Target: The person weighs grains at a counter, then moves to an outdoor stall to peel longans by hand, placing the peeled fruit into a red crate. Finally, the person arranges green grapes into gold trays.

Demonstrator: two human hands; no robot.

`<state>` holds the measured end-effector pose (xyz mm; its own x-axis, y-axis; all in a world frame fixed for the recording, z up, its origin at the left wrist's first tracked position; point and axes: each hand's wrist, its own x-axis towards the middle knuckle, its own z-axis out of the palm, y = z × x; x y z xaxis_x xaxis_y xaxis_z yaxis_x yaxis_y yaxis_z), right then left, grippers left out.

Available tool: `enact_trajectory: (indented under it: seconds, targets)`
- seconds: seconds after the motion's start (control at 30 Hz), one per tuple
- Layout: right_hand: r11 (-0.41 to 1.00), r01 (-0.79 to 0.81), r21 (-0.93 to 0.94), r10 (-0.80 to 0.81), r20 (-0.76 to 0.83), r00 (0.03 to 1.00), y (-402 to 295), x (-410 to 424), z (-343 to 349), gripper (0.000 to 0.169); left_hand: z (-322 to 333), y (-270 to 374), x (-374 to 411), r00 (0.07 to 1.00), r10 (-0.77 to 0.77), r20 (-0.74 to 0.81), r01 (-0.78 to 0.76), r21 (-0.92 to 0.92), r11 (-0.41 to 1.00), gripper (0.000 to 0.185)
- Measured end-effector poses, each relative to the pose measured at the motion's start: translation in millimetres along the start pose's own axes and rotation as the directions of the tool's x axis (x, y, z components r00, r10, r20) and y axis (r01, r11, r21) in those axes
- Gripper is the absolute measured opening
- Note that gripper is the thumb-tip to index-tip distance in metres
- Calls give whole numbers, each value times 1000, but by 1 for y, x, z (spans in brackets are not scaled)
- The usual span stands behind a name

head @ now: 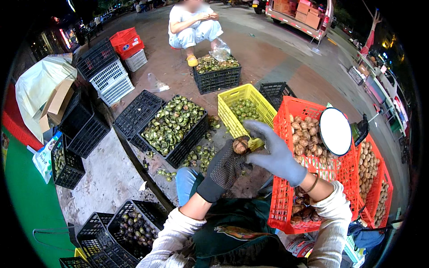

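My left hand [224,166], in a dark glove with pale grip dots, holds a brown walnut [240,146] in its shell near the thumb. Close beside it on the right is my right hand [275,152] in a light grey glove. Its thumb and fingers are spread, and nothing shows plainly between them. Just beyond both hands stands a yellow plastic crate [231,118] with green-husked walnuts [247,110] inside. To the right, a red plastic crate [280,197] holds brown walnuts [303,132] at its far end and darker walnuts [301,214] at its near end.
A black crate heaped with split green husks [172,124] stands ahead left, with loose husks [201,157] on the ground. A round white lamp [335,131] overhangs the red crate. Dark nuts [137,227] fill a crate at lower left. Ahead, a seated person [194,28] faces a husk-filled crate [218,78].
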<state>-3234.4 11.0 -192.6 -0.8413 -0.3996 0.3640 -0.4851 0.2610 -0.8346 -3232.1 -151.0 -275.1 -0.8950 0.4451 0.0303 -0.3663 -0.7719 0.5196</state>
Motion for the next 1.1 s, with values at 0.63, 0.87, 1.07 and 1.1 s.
enact_trajectory:
  seconds: [0.63,0.87,1.07,1.1]
  targets:
    - [806,-170,567,246,-59,968,9,25,43,41,-13,-29,13,961,141,-239,-137,34,990,44]
    - [983,151,-108,-141,102,985,-5,24,49,45,-40,-34,16,943,302,-139,-295,68,953,38]
    - [971,-237,25,238,-88,967,-5,17,49,31,10,-21,2,920,311,-237,-168,480,861,43]
    - [981,-176,78,187,-155,970,-3,18,52,31,-2,-28,0,932,331,-146,-169,634,754,45]
